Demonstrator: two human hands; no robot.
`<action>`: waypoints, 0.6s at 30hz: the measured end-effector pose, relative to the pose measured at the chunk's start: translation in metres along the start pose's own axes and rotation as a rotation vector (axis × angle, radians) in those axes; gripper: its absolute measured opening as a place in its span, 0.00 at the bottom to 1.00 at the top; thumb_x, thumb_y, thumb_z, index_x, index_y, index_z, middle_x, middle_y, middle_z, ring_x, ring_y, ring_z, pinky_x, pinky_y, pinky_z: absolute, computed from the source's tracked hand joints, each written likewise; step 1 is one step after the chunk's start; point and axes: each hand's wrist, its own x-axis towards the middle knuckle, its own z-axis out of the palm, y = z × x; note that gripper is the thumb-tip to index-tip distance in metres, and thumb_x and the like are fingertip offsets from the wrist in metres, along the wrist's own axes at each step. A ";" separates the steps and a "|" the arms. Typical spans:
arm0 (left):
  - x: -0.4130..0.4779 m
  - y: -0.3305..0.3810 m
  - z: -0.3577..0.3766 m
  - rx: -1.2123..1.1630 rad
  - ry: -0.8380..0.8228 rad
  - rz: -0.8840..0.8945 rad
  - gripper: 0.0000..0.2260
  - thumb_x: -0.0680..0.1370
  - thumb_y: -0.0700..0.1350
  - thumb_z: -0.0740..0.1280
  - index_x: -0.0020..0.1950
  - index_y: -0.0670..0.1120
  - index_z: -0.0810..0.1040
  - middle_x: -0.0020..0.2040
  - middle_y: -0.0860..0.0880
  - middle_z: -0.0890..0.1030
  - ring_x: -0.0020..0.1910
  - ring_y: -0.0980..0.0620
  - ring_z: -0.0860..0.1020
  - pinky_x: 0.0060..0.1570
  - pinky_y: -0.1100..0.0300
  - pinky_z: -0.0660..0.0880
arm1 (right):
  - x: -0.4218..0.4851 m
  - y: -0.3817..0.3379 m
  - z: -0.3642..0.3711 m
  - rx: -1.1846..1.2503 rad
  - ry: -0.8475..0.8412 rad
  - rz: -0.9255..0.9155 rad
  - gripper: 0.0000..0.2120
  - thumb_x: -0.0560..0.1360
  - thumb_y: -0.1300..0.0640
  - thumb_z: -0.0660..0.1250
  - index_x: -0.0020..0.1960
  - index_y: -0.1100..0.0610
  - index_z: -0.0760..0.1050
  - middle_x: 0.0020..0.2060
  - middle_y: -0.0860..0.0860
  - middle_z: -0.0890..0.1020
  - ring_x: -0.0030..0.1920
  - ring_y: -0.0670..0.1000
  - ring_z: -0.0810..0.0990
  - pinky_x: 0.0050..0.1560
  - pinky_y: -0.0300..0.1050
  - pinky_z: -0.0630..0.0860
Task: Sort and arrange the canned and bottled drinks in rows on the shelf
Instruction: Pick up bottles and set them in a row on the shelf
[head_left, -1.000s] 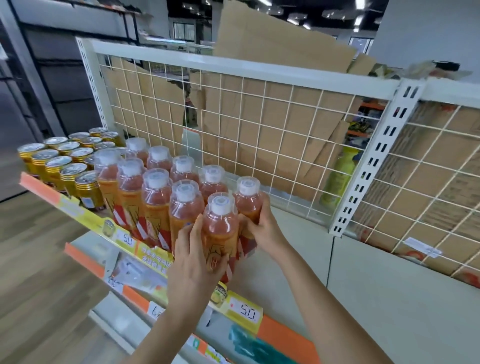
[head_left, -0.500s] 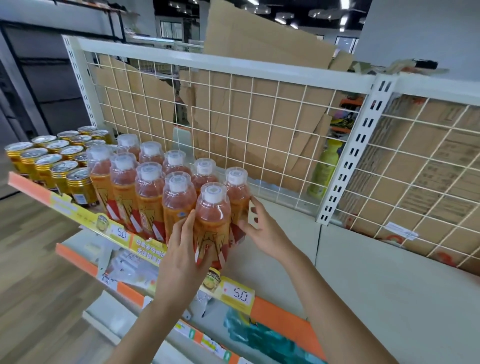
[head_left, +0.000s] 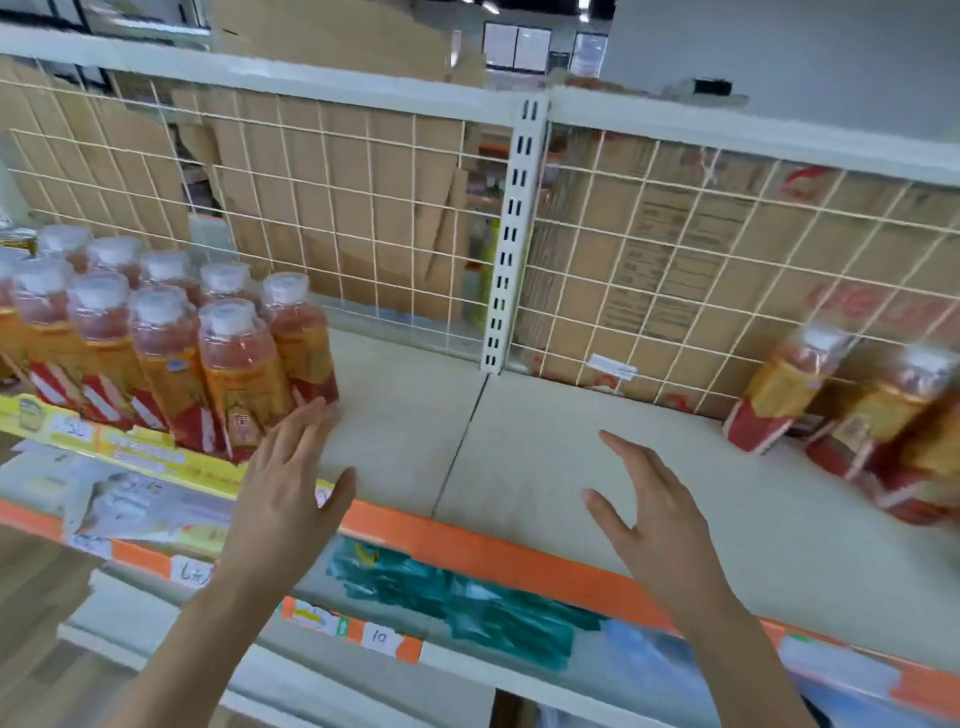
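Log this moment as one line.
left hand: open, empty | right hand: open, empty | arranged bottles: left | loose bottles: right, unsorted | shelf: bare middle

Our left hand (head_left: 283, 483) hovers over the shelf (head_left: 519, 447) edge, fingers spread, empty. Our right hand (head_left: 649, 514) hovers likewise, palm inward.

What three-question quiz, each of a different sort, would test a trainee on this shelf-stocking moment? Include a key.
1. True or false: the left hand grips a bottle.
2. Multiple choice: the loose bottles at the right are A) upright in rows, B) tilted, ungrouped, C) behind the wire grid.
3. Fill in: the arranged bottles have ___ caps.

Key: 1 false, since both it and the right hand are open and empty; 2 B; 3 white.
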 end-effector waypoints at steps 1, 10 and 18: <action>-0.001 0.012 0.005 -0.011 -0.021 0.009 0.25 0.73 0.55 0.56 0.65 0.42 0.72 0.63 0.43 0.74 0.62 0.42 0.71 0.58 0.45 0.70 | -0.014 0.013 -0.012 -0.008 0.015 0.031 0.26 0.74 0.42 0.58 0.68 0.52 0.68 0.61 0.48 0.76 0.58 0.44 0.70 0.53 0.42 0.68; -0.018 0.128 0.064 -0.114 -0.140 0.095 0.22 0.73 0.39 0.71 0.66 0.40 0.72 0.65 0.41 0.73 0.61 0.37 0.72 0.57 0.41 0.70 | -0.127 0.108 -0.100 -0.080 0.105 0.278 0.25 0.74 0.45 0.62 0.67 0.55 0.69 0.60 0.53 0.77 0.58 0.50 0.73 0.50 0.47 0.73; -0.003 0.208 0.113 -0.242 -0.267 0.215 0.23 0.74 0.48 0.63 0.67 0.43 0.71 0.67 0.43 0.72 0.63 0.41 0.71 0.63 0.45 0.66 | -0.175 0.158 -0.148 -0.174 0.179 0.438 0.25 0.74 0.50 0.65 0.69 0.55 0.67 0.62 0.53 0.75 0.62 0.55 0.73 0.51 0.47 0.70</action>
